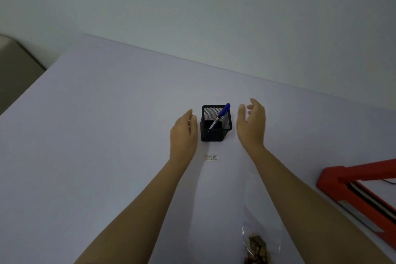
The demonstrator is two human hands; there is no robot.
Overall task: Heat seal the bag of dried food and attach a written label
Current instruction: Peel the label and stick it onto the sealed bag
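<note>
A clear plastic bag (255, 216) with brown dried food at its bottom lies on the table near the front edge, partly under my right forearm. A small white label (211, 158) lies flat between my forearms. Behind it stands a black mesh pen holder (216, 129) with a blue pen (221, 113) leaning in it. My left hand (184, 133) hovers just left of the holder, fingers apart, holding nothing. My right hand (251, 123) hovers just right of it, also open and empty. The red heat sealer (351, 180) sits at the right edge, its arm raised.
The pale table (96, 135) meets a plain wall at the back. A beige object (17, 64) stands beyond the table's left corner. A thin dark cable (389, 182) runs by the sealer.
</note>
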